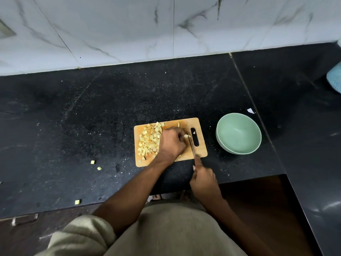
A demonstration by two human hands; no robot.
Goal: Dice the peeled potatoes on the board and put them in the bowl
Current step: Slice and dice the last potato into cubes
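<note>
Black counter [92, 108] carried your board [201, 150]; your left hand [171, 143] pinched a potato piece [186, 136], your right hand [203, 177] gripped the knife [191, 146]. Curled fingertips and even cuts suited you best.

I'm looking down at a home kitchen. My hands work over a black speckled stone counter [92, 111], and beyond them rises a white marble-look tiled wall [129, 28]. Under my left hand [170, 143] lies a wooden board [201, 145], and a green bowl [239, 133] sits just right of it.
</note>
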